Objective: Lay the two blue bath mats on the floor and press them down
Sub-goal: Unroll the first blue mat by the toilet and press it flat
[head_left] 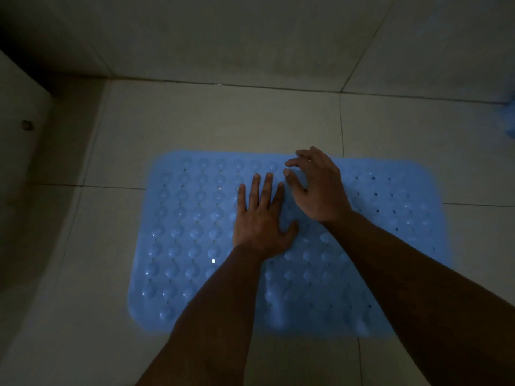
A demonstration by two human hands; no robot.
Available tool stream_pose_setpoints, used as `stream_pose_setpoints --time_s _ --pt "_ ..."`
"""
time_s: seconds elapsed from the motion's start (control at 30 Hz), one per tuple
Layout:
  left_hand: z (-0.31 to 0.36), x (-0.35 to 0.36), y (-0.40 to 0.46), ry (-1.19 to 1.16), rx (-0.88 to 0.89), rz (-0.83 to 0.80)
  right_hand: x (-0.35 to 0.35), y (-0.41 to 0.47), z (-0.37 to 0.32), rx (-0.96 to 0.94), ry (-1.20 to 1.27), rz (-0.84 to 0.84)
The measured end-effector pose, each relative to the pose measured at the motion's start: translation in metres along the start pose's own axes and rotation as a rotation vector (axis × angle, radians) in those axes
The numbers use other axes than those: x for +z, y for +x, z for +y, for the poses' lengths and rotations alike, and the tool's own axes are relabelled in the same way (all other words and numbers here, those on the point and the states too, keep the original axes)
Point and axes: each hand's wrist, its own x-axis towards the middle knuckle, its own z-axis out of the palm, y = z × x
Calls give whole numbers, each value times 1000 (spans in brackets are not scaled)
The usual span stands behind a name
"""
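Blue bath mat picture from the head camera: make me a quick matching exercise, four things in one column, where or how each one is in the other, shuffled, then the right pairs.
Things:
1. left hand
2. right hand
3. blue bath mat
4. blue thing

States:
A. spread out on the floor tiles
B. cut off at the right edge
C. flat, fingers straight, on the mat
D. fingers bent, over the mat's far edge

Pairs: 1-C, 2-D, 3-A, 4-B

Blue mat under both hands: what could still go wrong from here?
1. Only the left hand lies flat on the mat; the right hand is arched, so the right side may stay unpressed.
2. A blue shape at the right frame edge, possibly the second mat, is not laid.
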Motion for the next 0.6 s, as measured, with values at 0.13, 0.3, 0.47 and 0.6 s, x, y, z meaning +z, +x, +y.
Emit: stream_pose_setpoints --time_s 0.13,0.3,0.47,0.6 --pt "-9 -20 3 -263 -3 -86 -11 12 -18 -31 4 34" --pt "-72 -53 -15 -390 -112 251 -6 15 -72 139 88 -38" --pt "-129 -62 -37 -181 -225 369 65 -18 -124 71 3 -232" --pt "-149 -61 -45 -107 -197 400 111 -35 -140 60 -279 -322"
